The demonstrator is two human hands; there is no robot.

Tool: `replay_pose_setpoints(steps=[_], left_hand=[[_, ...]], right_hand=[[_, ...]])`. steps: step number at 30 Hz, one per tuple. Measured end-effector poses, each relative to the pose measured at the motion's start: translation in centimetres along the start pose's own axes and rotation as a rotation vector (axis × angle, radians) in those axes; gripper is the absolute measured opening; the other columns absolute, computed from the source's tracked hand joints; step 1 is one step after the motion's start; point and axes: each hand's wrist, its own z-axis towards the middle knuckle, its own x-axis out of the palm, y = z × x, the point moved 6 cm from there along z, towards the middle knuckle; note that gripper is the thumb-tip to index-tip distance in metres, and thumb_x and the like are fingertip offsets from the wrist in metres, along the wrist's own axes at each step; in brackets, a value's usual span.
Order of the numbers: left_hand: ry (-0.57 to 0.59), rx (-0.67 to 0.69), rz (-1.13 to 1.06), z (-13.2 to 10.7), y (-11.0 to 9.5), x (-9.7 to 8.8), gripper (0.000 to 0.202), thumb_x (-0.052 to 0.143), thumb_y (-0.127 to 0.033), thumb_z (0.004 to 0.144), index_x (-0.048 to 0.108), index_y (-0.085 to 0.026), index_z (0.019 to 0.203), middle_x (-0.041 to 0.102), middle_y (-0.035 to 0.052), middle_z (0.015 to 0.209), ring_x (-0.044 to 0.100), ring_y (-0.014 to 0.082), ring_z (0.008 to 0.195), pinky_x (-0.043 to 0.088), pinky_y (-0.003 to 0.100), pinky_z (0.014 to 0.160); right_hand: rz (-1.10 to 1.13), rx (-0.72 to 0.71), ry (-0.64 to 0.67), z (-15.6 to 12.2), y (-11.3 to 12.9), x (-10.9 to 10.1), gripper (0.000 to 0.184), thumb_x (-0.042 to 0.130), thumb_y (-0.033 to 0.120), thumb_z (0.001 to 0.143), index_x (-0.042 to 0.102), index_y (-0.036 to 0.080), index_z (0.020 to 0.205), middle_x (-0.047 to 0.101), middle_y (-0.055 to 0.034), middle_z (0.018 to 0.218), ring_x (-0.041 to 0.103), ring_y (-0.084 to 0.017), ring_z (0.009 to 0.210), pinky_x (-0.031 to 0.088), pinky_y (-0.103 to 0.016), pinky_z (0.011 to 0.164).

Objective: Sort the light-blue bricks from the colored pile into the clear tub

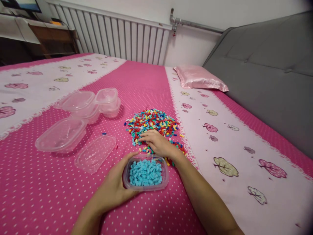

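My left hand point(117, 181) is wrapped round the left side of a clear plastic container point(167, 176). Inside it lie many small light-blue building bricks point(146, 173). My right hand point(156, 142) rests over the near part of a mixed heap of building bricks point(156, 120), in red, blue, yellow, green and white. Its fingers are stretched toward the left and slightly bent, with the thumb lower down; nothing shows in them. Part of the heap is hidden beneath this hand.
Several clear lidded containers point(61, 133) stand to the left on the pink dotted bedspread point(49, 179). A loose clear lid point(96, 153) lies nearer, with a dark blue brick point(104, 133) by its far edge. Farther off are a pink pillow point(199, 78), a grey headboard point(266, 62) and a radiator point(117, 36).
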Motion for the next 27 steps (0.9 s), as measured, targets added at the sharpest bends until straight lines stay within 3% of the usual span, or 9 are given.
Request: replay_pose_setpoints(steps=[6, 14, 20, 24, 27], left_hand=[[0.01, 0.0, -0.014, 0.0, -0.1, 0.1, 0.076, 0.074, -0.034, 0.073, 0.033, -0.025, 0.136, 0.053, 0.014, 0.133, 0.058, 0.0308, 0.115, 0.049, 0.046, 0.097], [0.01, 0.026, -0.034, 0.2, -0.8, 0.0, 0.076, 0.075, -0.031, 0.072, 0.035, -0.026, 0.135, 0.054, 0.0137, 0.132, 0.059, 0.031, 0.114, 0.049, 0.046, 0.096], [0.029, 0.032, -0.051, 0.2, -0.9, 0.1, 0.075, 0.074, -0.032, 0.074, 0.033, -0.028, 0.135, 0.054, 0.0117, 0.133, 0.058, 0.029, 0.115, 0.049, 0.044, 0.097], [0.036, 0.027, -0.063, 0.3, -0.7, 0.3, 0.075, 0.075, -0.032, 0.073, 0.033, -0.03, 0.135, 0.054, 0.0098, 0.132, 0.059, 0.0277, 0.114, 0.05, 0.043, 0.096], [0.043, 0.031, -0.071, 0.2, -0.7, 0.3, 0.074, 0.074, -0.032, 0.074, 0.032, -0.03, 0.135, 0.054, 0.0098, 0.132, 0.059, 0.0274, 0.113, 0.05, 0.042, 0.095]], right_hand=[[-0.139, 0.012, 0.065, -0.4, -0.7, 0.2, 0.035, 0.047, 0.003, 0.084, 0.072, 0.018, 0.104, 0.069, -0.0071, 0.111, 0.059, -0.018, 0.105, 0.041, -0.033, 0.095], [-0.125, 0.354, 0.174, -2.1, -2.0, -1.9, 0.034, 0.049, 0.003, 0.077, 0.075, 0.02, 0.089, 0.074, -0.0038, 0.095, 0.065, -0.016, 0.092, 0.044, -0.024, 0.081], [-0.144, 0.457, 0.254, -3.3, -2.4, -2.7, 0.02, 0.055, 0.01, 0.077, 0.072, 0.018, 0.085, 0.072, -0.0029, 0.082, 0.063, -0.013, 0.072, 0.04, -0.02, 0.063], [-0.198, 0.495, 0.229, -3.6, -2.7, -3.4, 0.013, 0.057, 0.014, 0.076, 0.07, 0.018, 0.077, 0.07, -0.0029, 0.077, 0.06, -0.013, 0.068, 0.036, -0.021, 0.059], [-0.202, 0.508, 0.127, -3.4, -2.7, -4.1, 0.012, 0.059, 0.016, 0.077, 0.07, 0.019, 0.08, 0.07, -0.0025, 0.078, 0.061, -0.014, 0.071, 0.037, -0.022, 0.06]])
